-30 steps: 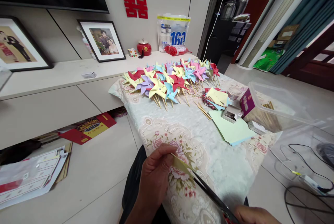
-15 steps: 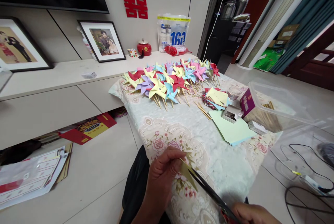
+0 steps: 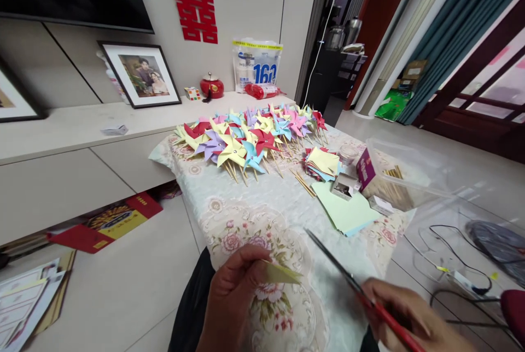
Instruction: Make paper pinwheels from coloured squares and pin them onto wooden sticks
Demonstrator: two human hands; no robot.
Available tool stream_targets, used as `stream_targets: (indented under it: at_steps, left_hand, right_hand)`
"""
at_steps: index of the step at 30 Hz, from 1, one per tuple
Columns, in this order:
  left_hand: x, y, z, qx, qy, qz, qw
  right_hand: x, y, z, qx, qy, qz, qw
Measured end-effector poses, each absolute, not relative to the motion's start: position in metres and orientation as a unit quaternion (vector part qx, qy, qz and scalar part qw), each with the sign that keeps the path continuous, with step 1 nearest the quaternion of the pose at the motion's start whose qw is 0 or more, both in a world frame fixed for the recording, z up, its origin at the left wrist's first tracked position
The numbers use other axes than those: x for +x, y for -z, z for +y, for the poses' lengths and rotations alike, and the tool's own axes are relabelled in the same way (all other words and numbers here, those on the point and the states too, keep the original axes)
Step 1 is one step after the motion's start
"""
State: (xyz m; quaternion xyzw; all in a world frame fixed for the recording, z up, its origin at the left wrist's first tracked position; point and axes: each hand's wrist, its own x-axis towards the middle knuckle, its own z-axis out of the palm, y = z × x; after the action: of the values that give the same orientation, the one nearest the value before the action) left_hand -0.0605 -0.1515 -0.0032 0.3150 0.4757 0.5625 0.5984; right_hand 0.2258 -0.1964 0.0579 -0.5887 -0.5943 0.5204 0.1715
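Between the thumb and fingers of my left hand is a small folded piece of yellow paper, its tip pointing right. My right hand grips a pair of scissors with red handles and dark blades. The blades look closed and point up and left, apart from the paper. Both hands are over the near part of a table with a floral cloth. Farther back on the cloth lie many paper pinwheels on sticks, in yellow, red, blue, purple and pink.
Right of the pinwheels are a stack of paper squares, loose sticks, green sheets, a small open box and a clear plastic bin holding sticks. Cables lie on the floor at right. A cabinet stands beyond.
The scissors have come away from the yellow paper, moving right. My left hand has turned the paper so its tip points right. The camera view has shifted to the right.
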Motion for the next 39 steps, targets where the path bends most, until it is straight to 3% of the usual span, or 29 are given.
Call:
stream_targets:
  at_steps: [6,9,20,25,27,31,36,39]
  left_hand:
    - [-0.057,-0.001,-0.145,0.295,-0.562,0.468,0.615]
    - [-0.055,-0.005,-0.140,0.298,-0.571,0.483,0.593]
    - [-0.040,-0.006,-0.103,0.299,-0.556,0.501,0.592]
    - [-0.033,-0.002,-0.076,0.309,-0.573,0.491,0.579]
    - [-0.030,-0.003,-0.065,0.314,-0.583,0.481,0.575]
    - [-0.025,-0.004,-0.046,0.303,-0.604,0.473,0.566]
    - [-0.026,0.002,-0.036,0.298,-0.616,0.470,0.557]
    - [-0.028,0.004,-0.036,0.295,-0.616,0.468,0.560]
  right_hand:
    - [0.256,-0.054,-0.148,-0.717,-0.174,-0.658,0.148]
    - [0.265,-0.046,-0.122,-0.723,-0.078,-0.675,0.123]
    - [0.275,-0.025,-0.079,-0.715,-0.056,-0.696,0.040]
    - [0.254,-0.048,-0.083,-0.708,0.006,-0.706,0.020]
    - [0.229,-0.063,-0.077,-0.672,-0.051,-0.733,0.097]
    - [0.168,-0.072,-0.045,-0.579,-0.278,-0.724,0.253]
    - [0.121,-0.042,-0.006,-0.468,-0.596,-0.553,0.347]
    - [0.118,-0.027,-0.005,-0.414,-0.689,-0.447,0.393]
